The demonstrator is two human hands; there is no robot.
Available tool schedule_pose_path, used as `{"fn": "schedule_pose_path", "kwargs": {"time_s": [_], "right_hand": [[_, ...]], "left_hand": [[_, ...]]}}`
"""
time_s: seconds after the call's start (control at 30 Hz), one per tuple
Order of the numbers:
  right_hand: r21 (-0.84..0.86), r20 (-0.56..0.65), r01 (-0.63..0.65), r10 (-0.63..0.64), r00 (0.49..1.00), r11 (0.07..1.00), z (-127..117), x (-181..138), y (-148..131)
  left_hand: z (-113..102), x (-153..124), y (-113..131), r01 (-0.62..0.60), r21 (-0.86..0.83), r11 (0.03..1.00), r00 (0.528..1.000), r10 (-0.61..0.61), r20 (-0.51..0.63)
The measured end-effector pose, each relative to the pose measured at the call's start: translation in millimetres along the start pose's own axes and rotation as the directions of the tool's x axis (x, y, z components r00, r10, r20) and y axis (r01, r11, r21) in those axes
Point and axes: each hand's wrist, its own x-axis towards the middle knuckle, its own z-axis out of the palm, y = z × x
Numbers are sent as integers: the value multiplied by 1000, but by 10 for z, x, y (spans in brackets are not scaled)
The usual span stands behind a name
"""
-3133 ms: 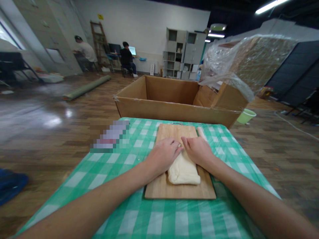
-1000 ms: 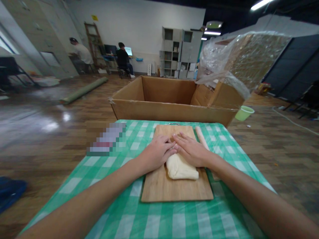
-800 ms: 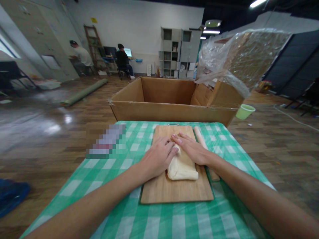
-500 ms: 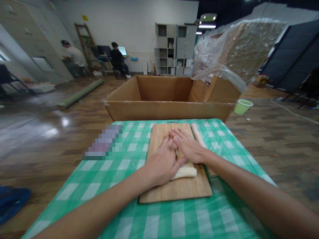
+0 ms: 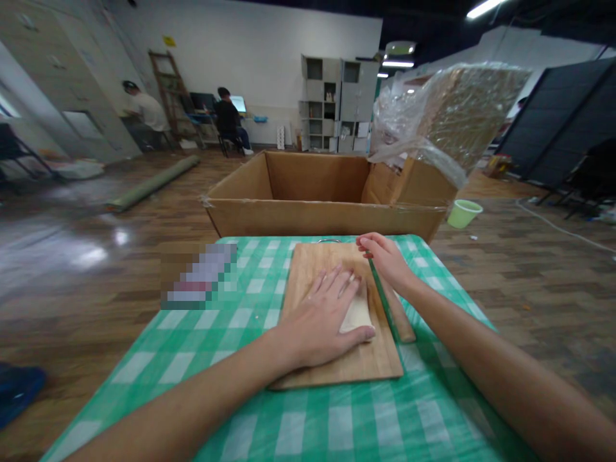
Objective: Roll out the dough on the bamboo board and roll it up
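A flattened piece of pale dough [image 5: 357,317] lies on a wooden cutting board [image 5: 332,373]. My left hand [image 5: 327,314] rests flat on the dough with its fingers spread, covering much of it. Its thumb reaches across the dough's near edge. My right hand [image 5: 385,260] is off the dough, over the far right edge of the board, with its fingers loosely bent. Beneath that hand, a wooden rolling pin [image 5: 398,311] lies along the board's right side. The pin's far end is hidden, and no grip on it shows.
A green and white checked cloth [image 5: 202,366] covers the table. Behind it stands a large open cardboard box [image 5: 317,217] with plastic-wrapped material at its right. A blurred-out object [image 5: 199,276] lies at the table's left edge. A green bucket [image 5: 464,213] is on the floor; two people sit far back.
My right hand has lifted off the dough and moved right and away, over the rolling pin's far end. My left hand stays on the dough, its fingers spread wider.
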Motion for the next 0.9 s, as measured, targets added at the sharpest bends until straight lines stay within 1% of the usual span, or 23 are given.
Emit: {"fn": "schedule_pose_path", "kwargs": {"time_s": [0.03, 0.1, 0.17, 0.2, 0.23, 0.3, 0.33, 0.37, 0.4, 0.43, 0.47, 0.5, 0.53, 0.57, 0.6, 0.67, 0.73, 0.8, 0.83, 0.87, 0.9], "right_hand": [[-32, -17, -17, 16, 1000, 999, -19, 19, 6], [-139, -14, -23, 21, 1000, 990, -48, 39, 25], [-324, 11, -2, 6, 1000, 946, -97, 45, 34], [-440, 10, 9, -5, 1000, 898, -138, 45, 28], [-560, -2, 13, -17, 1000, 829, -193, 44, 12], [-760, -23, -10, -11, 1000, 649, -332, 40, -47], [-826, -1, -22, 37, 999, 563, -406, 35, -87], [-868, 49, -22, 130, 990, 496, -472, 28, -131], [-891, 120, -9, 256, 959, 454, -527, 20, -174], [-899, 196, 10, 381, 903, 438, -566, 10, -214], [-895, 263, 28, 477, 839, 446, -588, -1, -245], [-884, 317, 39, 534, 784, 467, -597, -10, -267], [-869, 351, 38, 561, 749, 493, -595, -15, -276], [-856, 365, 23, 573, 734, 516, -588, -15, -274], [-845, 363, -3, 577, 732, 535, -582, -10, -261], [-814, 316, -94, 572, 757, 573, -581, 14, -215], [-730, 245, -206, 531, 812, 652, -594, 40, -173], [-602, 174, -278, 463, 869, 749, -599, 45, -170], [-548, 165, -295, 447, 879, 783, -592, 34, -187], [-513, 183, -300, 444, 877, 804, -576, 13, -216], [-495, 223, -299, 452, 864, 816, -552, -14, -254]], "left_hand": [[35, 7, 29, 9, 16, 1000, 1000, -9, 0], [98, 24, 76, 27, 48, 998, 999, -26, -31], [134, 36, 107, 39, 64, 997, 997, -34, -76], [141, 37, 115, 42, 63, 997, 995, -36, -93], [144, 35, 117, 47, 55, 997, 993, -41, -109], [143, 25, 95, 64, 25, 998, 989, -60, -132], [140, 19, 69, 76, 5, 997, 987, -75, -141], [136, 15, 33, 90, -18, 996, 985, -92, -146], [128, 14, -12, 105, -43, 994, 983, -110, -146], [115, 16, -63, 121, -67, 990, 982, -129, -137], [96, 23, -117, 138, -87, 987, 981, -148, -124], [70, 33, -172, 158, -100, 982, 979, -169, -114], [40, 48, -222, 178, -107, 978, 976, -189, -105], [8, 65, -267, 194, -109, 975, 974, -204, -96], [-23, 83, -304, 204, -109, 973, 973, -214, -88], [-70, 116, -352, 212, -112, 971, 972, -221, -74], [-88, 133, -369, 223, -122, 967, 971, -232, -65], [-77, 127, -359, 228, -127, 965, 967, -240, -90], [-64, 117, -346, 213, -126, 969, 968, -227, -109], [-48, 102, -329, 188, -124, 974, 971, -203, -127], [-30, 86, -309, 156, -121, 980, 976, -172, -137]]}}
